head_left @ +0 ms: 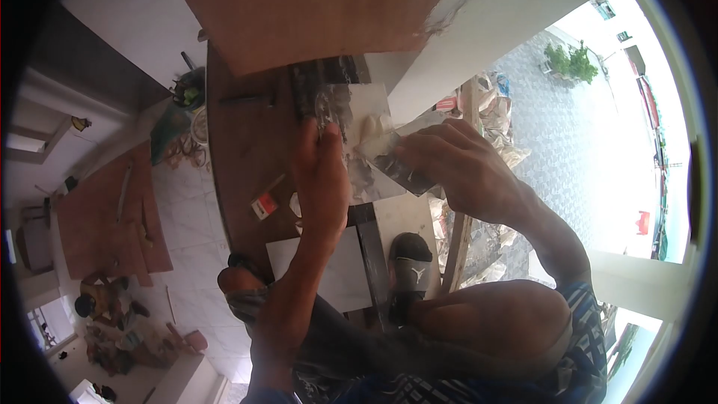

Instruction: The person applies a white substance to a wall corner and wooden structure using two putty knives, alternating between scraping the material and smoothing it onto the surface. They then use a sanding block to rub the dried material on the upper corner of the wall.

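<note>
left hand (321,187): fingers clenched on a putty-smeared tool (323,101), its shape unclear, above the brown surface (250,146). right hand (467,172): fingers gripping a flat scraper (407,173), tilted, near that tool. red-and-white packet (264,206) lies on the surface, near the left forearm.

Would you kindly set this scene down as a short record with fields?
Left hand: at a blurred grey item, grip unclear
Right hand: holding a flat scraper
Left of left hand: red-and-white box on a brown surface
Below right hand: grey sandal, worn
Far right: green plant, patterned paving
</note>
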